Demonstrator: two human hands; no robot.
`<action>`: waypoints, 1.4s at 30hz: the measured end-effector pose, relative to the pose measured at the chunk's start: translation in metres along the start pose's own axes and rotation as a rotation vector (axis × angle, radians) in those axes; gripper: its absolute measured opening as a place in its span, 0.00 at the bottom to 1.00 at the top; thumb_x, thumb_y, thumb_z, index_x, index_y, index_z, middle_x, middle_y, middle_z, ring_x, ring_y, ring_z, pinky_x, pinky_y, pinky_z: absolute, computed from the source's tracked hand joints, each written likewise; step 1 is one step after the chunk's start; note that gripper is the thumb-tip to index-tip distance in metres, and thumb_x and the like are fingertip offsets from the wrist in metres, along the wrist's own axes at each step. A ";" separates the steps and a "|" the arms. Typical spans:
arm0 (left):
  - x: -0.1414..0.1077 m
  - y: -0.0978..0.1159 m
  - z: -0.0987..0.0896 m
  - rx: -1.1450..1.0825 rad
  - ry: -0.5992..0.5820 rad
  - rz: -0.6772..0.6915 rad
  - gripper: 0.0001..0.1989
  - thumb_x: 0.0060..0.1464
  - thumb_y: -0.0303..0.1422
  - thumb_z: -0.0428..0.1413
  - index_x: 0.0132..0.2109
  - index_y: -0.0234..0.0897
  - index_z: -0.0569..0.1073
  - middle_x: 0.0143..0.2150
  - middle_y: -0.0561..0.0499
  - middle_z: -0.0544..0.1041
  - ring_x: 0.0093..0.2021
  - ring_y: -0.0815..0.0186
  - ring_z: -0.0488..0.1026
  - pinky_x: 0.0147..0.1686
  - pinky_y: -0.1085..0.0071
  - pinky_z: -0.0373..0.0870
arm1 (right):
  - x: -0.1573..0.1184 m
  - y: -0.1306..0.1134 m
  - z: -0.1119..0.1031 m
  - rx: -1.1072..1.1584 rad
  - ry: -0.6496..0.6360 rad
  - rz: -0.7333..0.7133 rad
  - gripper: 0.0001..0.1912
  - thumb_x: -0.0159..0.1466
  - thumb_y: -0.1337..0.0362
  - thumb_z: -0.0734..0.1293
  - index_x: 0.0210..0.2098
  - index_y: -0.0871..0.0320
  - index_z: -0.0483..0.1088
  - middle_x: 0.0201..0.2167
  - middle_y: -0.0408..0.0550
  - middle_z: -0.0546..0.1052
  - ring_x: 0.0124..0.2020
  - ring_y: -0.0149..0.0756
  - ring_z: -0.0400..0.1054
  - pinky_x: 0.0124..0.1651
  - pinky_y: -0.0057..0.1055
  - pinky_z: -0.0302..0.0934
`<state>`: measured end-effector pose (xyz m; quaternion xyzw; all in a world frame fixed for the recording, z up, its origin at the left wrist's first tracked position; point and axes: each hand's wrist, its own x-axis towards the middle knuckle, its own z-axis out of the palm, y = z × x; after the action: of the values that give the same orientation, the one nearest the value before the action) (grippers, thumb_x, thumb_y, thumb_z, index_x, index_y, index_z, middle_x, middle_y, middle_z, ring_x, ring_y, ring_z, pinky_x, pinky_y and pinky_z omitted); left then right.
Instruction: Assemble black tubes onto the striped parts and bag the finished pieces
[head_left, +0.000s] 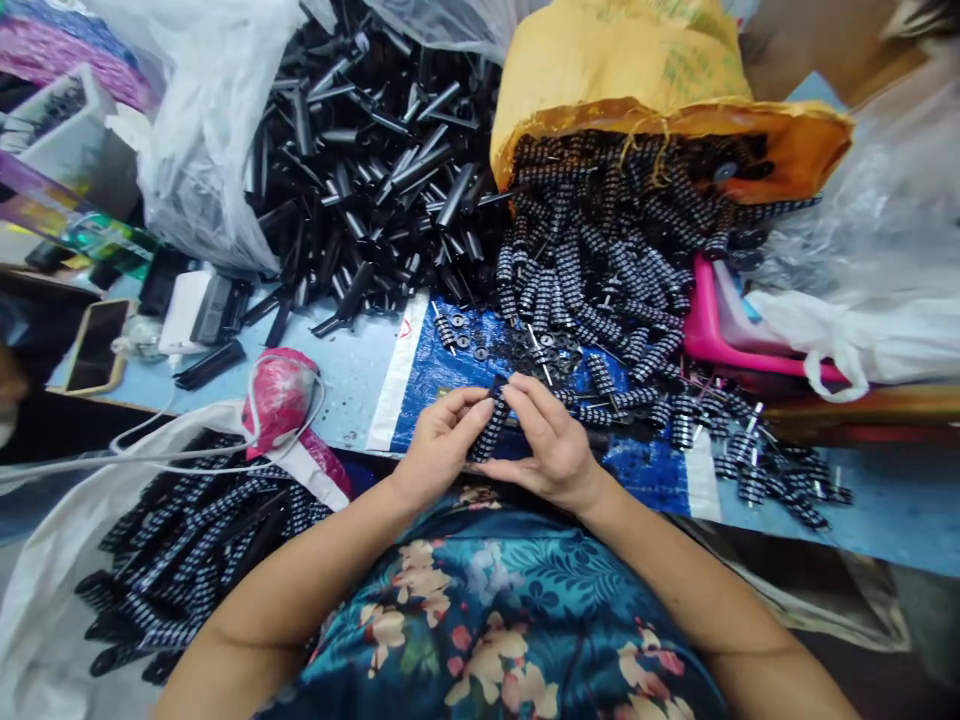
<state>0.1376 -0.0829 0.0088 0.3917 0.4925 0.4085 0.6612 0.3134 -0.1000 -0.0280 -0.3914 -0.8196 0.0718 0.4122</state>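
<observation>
Close to my body at the table's front edge, my left hand (442, 440) and my right hand (553, 440) both grip one black-and-white ribbed roller (490, 432). It is tilted, with a dark end pointing up between my fingertips. My left thumb and fingers pinch it from one side, and my right fingers hold its upper end from the other. Just beyond my hands lie small black ring-shaped pieces (480, 352) and loose ribbed rollers with thin metal pins. A large pile of similar ribbed rollers (592, 270) spreads behind them.
Rollers spill from a yellow sack (622, 60) at the back. Black plastic tubes or handles (375, 180) are heaped back left. A white bag (45, 580) at lower left holds rollers with black handles. A phone (96, 345), pink cloth-like bundle (281, 395) and pink bin (705, 320) flank the work area.
</observation>
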 end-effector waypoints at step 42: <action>0.037 0.039 -0.111 1.024 -0.214 0.053 0.10 0.44 0.29 0.66 0.28 0.37 0.71 0.23 0.56 0.66 0.24 0.69 0.59 0.28 0.68 0.51 | -0.006 -0.001 -0.003 0.027 -0.320 -0.064 0.10 0.70 0.69 0.62 0.48 0.61 0.71 0.31 0.49 0.76 0.31 0.34 0.70 0.37 0.30 0.64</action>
<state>0.0303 -0.0217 0.0094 0.7167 0.5486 0.0900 0.4211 0.3173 -0.1055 -0.0297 -0.3431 -0.8858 0.1308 0.2838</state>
